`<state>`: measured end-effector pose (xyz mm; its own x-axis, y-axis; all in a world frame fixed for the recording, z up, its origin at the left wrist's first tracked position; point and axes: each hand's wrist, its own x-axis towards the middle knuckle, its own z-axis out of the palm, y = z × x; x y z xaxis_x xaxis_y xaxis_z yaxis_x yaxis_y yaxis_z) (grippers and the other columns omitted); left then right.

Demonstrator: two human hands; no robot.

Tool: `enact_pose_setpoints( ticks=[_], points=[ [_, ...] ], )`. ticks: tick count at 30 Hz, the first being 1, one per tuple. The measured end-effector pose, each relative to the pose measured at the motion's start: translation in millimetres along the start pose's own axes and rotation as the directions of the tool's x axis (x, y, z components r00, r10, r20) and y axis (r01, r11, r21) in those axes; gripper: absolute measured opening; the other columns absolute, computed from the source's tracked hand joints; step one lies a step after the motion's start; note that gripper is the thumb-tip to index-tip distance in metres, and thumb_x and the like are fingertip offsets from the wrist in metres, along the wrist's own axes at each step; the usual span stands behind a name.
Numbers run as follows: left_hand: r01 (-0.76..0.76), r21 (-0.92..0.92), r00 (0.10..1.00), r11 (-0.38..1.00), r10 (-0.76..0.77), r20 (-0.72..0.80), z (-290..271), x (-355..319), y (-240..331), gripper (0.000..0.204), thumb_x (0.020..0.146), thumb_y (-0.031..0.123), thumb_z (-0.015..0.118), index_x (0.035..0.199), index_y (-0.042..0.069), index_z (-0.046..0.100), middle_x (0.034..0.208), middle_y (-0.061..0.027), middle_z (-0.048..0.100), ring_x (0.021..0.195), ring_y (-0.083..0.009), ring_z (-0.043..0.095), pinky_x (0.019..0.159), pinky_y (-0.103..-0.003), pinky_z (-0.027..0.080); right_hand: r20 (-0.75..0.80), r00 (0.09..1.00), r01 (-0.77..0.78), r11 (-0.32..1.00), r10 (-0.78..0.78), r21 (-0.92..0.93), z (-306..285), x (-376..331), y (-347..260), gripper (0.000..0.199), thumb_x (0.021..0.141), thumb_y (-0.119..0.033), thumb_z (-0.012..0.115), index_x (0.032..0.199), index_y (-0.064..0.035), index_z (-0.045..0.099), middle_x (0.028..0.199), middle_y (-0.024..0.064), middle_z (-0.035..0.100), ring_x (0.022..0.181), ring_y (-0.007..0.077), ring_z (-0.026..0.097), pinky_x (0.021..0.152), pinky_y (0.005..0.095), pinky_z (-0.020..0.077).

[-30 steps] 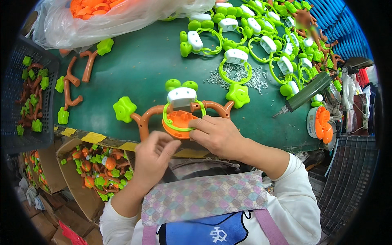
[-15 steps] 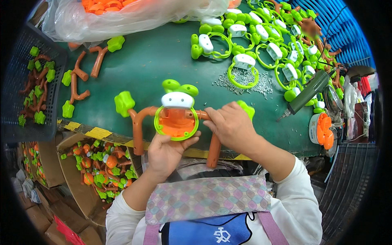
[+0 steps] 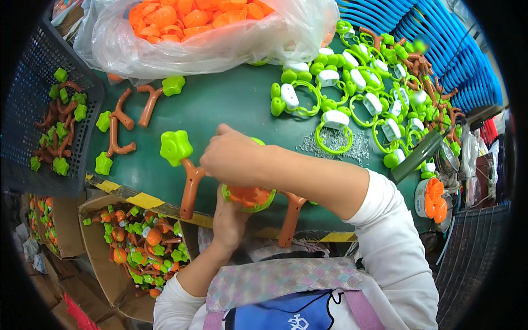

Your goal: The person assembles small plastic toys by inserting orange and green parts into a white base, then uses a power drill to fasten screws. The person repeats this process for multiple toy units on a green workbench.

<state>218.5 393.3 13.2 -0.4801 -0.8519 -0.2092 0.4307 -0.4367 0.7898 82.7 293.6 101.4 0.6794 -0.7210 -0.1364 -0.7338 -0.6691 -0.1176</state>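
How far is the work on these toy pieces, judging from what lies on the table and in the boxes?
Done: a cardboard box at lower left holds many assembled toys. In hand: the left hand and right hand hold one toy with brown arms and a green flower end. Left: loose green rings, brown arms and a bag of orange parts lie on the table.

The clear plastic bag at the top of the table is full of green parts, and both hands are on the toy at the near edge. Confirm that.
Not quite. In the head view the clear plastic bag holds orange parts, not green. The rest stands: the left hand and the right hand are both on the toy at the near edge of the green table.
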Motion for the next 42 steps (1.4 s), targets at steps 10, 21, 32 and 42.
enact_pose_setpoints(
  ticks=[10, 21, 32, 42],
  points=[
    [0.105, -0.219, 0.989, 0.970, -0.126, -0.082, -30.2, 17.0, 17.5, 0.060, 0.089, 0.000, 0.039, 0.148, 0.008, 0.031, 0.145, -0.0155, 0.044, 0.134, -0.0337, 0.049, 0.109, -0.055, 0.045, -0.501, 0.854, -0.019, 0.971, 0.139, 0.237, -33.0, 95.1, 118.8, 0.017, 0.091, -0.016, 0.058, 0.101, -0.0083, 0.069, 0.099, 0.0163, 0.069, 0.090, 0.0360, 0.066, 0.078, 0.0489, 0.0518],
    [0.193, -0.141, 0.978, 0.971, -0.202, -0.048, -33.5, 22.8, 20.6, 0.065, 0.095, 0.009, 0.046, 0.154, 0.011, 0.020, 0.149, -0.0204, 0.043, 0.130, -0.0412, 0.054, 0.098, -0.060, 0.054, -0.244, 0.824, -0.495, 0.859, 0.511, 0.130, -60.1, 175.0, 218.0, 0.054, 0.091, -0.021, 0.065, 0.142, -0.0107, 0.051, 0.121, 0.0161, 0.067, 0.108, 0.0368, 0.065, 0.089, 0.0471, 0.0534],
    [0.152, -0.197, 0.988, 0.968, -0.155, 0.000, -20.4, 18.5, 31.2, 0.065, 0.098, 0.013, 0.048, 0.156, 0.015, 0.019, 0.152, -0.0169, 0.039, 0.136, -0.0362, 0.050, 0.105, -0.057, 0.050, -0.432, 0.807, 0.426, 0.110, 0.402, 0.898, -8.9, -26.6, 39.1, 0.087, 0.080, -0.016, 0.078, 0.154, -0.0012, 0.034, 0.146, 0.0136, 0.045, 0.131, 0.0207, 0.048, 0.110, 0.0361, 0.0425],
    [0.168, -0.202, 0.981, 0.965, -0.144, 0.127, -6.3, 6.8, 15.1, 0.056, 0.104, 0.015, 0.041, 0.156, 0.015, 0.022, 0.148, -0.0121, 0.043, 0.134, -0.0283, 0.050, 0.105, -0.047, 0.048, -0.620, 0.654, 0.065, 0.785, 0.433, 0.617, 62.6, -123.2, -28.3, 0.076, 0.069, -0.015, 0.090, 0.133, -0.0088, 0.049, 0.126, 0.0166, 0.056, 0.117, 0.0368, 0.057, 0.095, 0.0409, 0.0514]
  ],
)
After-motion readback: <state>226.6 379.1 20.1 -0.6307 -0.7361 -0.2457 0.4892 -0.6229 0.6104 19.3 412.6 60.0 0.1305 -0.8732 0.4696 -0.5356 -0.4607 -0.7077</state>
